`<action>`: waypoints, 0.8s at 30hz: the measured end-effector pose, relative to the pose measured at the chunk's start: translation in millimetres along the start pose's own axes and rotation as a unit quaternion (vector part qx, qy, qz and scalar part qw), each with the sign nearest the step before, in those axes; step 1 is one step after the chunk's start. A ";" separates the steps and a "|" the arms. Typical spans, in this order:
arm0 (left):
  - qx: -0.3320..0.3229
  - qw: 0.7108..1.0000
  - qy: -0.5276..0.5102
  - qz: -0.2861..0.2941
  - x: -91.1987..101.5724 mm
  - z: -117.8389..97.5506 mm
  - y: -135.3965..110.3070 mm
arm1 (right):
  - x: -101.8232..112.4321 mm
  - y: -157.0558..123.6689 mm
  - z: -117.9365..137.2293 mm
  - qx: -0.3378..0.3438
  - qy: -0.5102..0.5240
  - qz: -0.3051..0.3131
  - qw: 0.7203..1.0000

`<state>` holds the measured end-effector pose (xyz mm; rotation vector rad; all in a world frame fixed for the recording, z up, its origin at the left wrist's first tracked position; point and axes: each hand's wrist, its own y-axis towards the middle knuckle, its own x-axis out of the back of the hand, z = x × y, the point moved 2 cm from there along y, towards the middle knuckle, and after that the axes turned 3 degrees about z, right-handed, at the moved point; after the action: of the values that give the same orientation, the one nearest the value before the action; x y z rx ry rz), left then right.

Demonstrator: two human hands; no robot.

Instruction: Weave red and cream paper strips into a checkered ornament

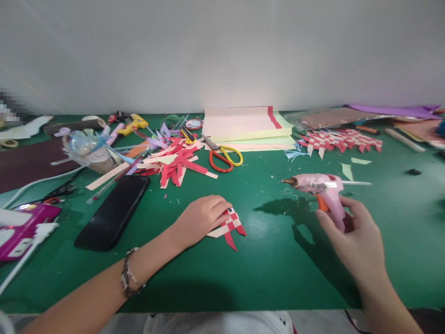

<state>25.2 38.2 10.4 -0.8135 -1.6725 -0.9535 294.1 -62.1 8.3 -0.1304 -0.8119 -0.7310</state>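
Observation:
My right hand (361,236) is wrapped round the handle of a pink hot glue gun (314,182), held above the table with its nozzle pointing left. A white glue stick sticks out of the gun's back end. Near the middle front, my left hand (205,218) grips the left part of a small red and white woven paper fish (231,225) lying on the table. My fingers cover some of the fish; its eye and red strip ends show. The thumb is hidden beneath the hand.
Red and cream paper strips (177,162) lie in a heap beyond my left hand, beside scissors (222,155). More woven paper fish (340,140) sit at the back right. A black phone (113,213), a magenta device (29,227) and a yellow glue gun (134,124) are on the left.

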 end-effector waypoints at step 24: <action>-0.068 0.991 0.104 -0.054 0.6 -4.5 -6.9 | -0.6 0.4 1.8 -0.024 -0.007 0.000 1.000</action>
<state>21.0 31.1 10.4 -0.6921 -1.4957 -1.1957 293.0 -60.7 9.2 -0.1793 -0.8068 -0.7503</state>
